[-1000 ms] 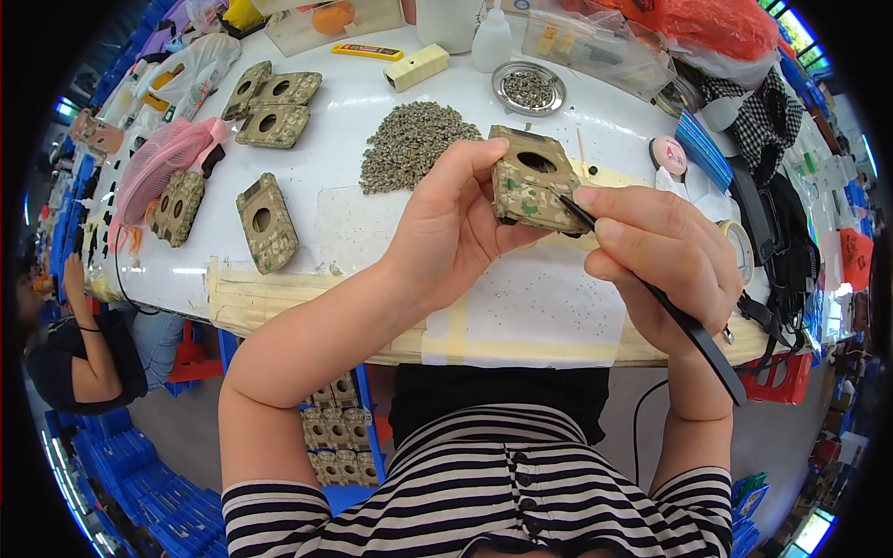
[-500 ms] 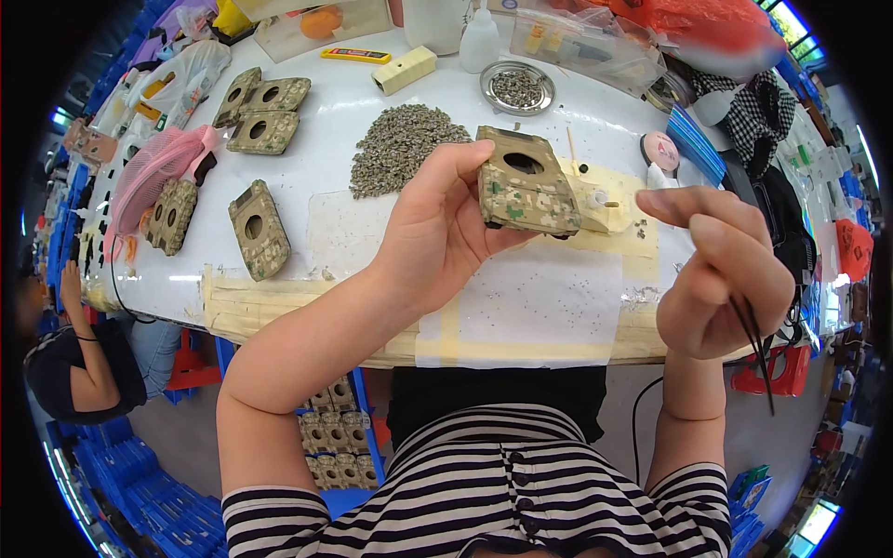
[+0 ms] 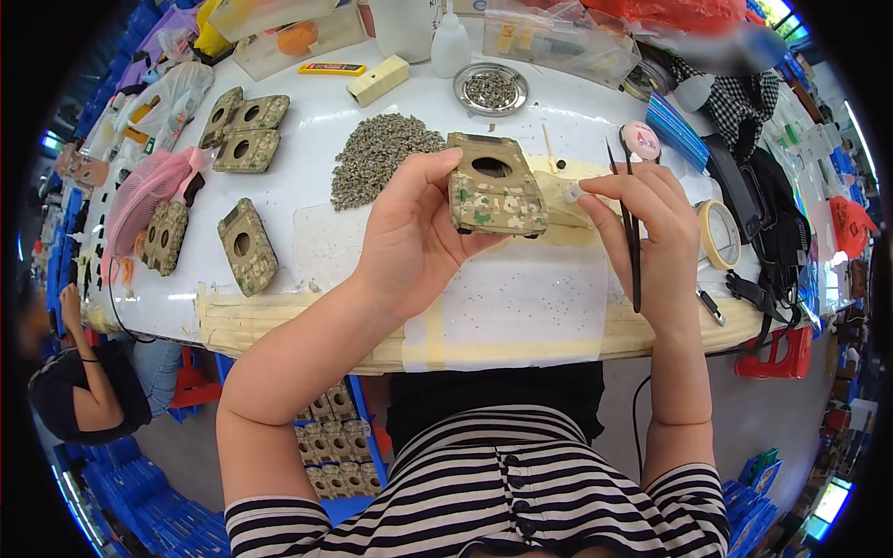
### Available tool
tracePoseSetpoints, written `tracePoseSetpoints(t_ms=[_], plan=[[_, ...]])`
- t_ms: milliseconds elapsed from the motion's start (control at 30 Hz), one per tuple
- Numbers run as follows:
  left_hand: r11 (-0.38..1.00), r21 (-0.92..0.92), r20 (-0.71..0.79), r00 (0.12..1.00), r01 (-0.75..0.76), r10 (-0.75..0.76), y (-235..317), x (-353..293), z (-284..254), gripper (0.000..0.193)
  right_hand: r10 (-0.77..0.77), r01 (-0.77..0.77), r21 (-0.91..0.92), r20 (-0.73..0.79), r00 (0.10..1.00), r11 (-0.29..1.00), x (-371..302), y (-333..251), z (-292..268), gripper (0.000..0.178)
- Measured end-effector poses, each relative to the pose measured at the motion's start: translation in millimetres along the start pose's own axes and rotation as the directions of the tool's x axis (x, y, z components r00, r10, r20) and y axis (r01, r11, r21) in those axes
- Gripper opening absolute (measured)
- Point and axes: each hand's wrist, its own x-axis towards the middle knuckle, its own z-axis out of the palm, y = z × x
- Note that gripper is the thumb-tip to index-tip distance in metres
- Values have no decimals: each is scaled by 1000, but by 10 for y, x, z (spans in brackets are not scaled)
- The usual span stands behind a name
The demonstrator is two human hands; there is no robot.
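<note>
My left hand [image 3: 405, 228] grips a camouflage-painted toy tank hull [image 3: 498, 200] by its left side and underside, above the table. A round dark opening shows in its top. In my right hand [image 3: 662, 219] a pair of black tweezers [image 3: 635, 246] lies between the fingers, points upward. The thumb and index fingertips of that hand close at a small white cylindrical piece [image 3: 571, 192] over a yellowish pad [image 3: 553, 223]; whether it is lifted cannot be told. A big heap of small grey-brown parts [image 3: 381, 158] lies beyond my left hand.
More tank hulls [image 3: 248, 244] lie at the left, near a pink mesh item [image 3: 149, 186]. A metal dish [image 3: 524, 98] of small parts stands at the back. A tape roll [image 3: 720, 234] and a box cutter [image 3: 712, 307] lie right. Another person's arm [image 3: 88, 353] is at far left.
My right hand has moved left and inward to the small white piece, and its tweezers have swung from pointing down to pointing up. The left hand still holds the hull. The whole view has shifted slightly.
</note>
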Motion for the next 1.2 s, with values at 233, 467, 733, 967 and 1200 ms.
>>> tracePoseSetpoints(t_ms=[233, 467, 733, 967, 1200], plan=[[1000, 11, 12, 1000, 5, -5, -11, -11, -11, 55, -20, 24, 26, -162, 987, 999, 74, -112, -122, 13], [999, 12, 41, 998, 38, -39, -17, -16, 14, 54, -4, 51, 390, -120, 993, 919, 117, -287, -155, 9], [995, -72, 90, 994, 65, -59, -2, -46, -7, 44, 35, -35, 512, 10, 999, 858, 133, -329, -82, 13], [995, -72, 87, 995, 64, -58, 8, -53, 18, 43, 46, -57, 476, 35, 998, 878, 128, -329, -79, 10], [995, -69, 104, 992, 72, -64, 13, -56, 18, 42, 67, -84, 466, 52, 996, 881, 127, -344, -77, 9]])
